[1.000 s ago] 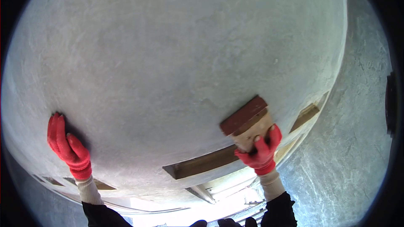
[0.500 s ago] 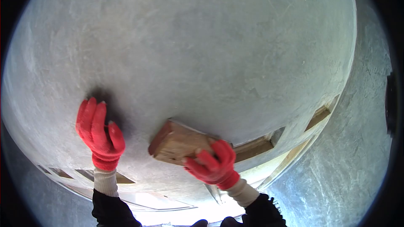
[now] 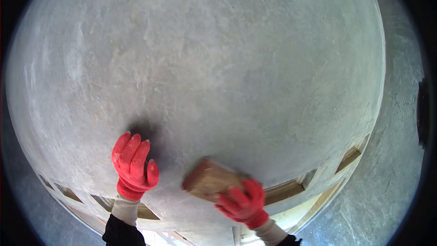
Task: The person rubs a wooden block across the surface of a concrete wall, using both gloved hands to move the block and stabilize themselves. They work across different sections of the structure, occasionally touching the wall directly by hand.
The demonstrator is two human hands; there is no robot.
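My right hand (image 3: pixel 243 205), in a red-coated work glove with a pale cuff, grips a wooden sanding block (image 3: pixel 211 180) by its near right end. A reddish-brown sheet wraps the block's left edge, and its far face lies against the grey plastered surface (image 3: pixel 236 91). To the left, my left hand (image 3: pixel 135 164) wears the same kind of glove and holds nothing. Its fingers stretch upward, slightly bent, with the thumb apart, and a dark shadow falls on the plaster just beyond the fingertips.
Wood-lined rectangular openings (image 3: pixel 284 192) run along the surface's lower edge, with a smaller opening (image 3: pixel 349 158) at right and another (image 3: pixel 145 211) below my left hand. A rough grey wall (image 3: pixel 396 123) borders the right side. Bright light comes from below.
Both hands appear lower and further right in the view, the sanding block along with my right hand. The openings have shifted down too, as the camera's view has moved.
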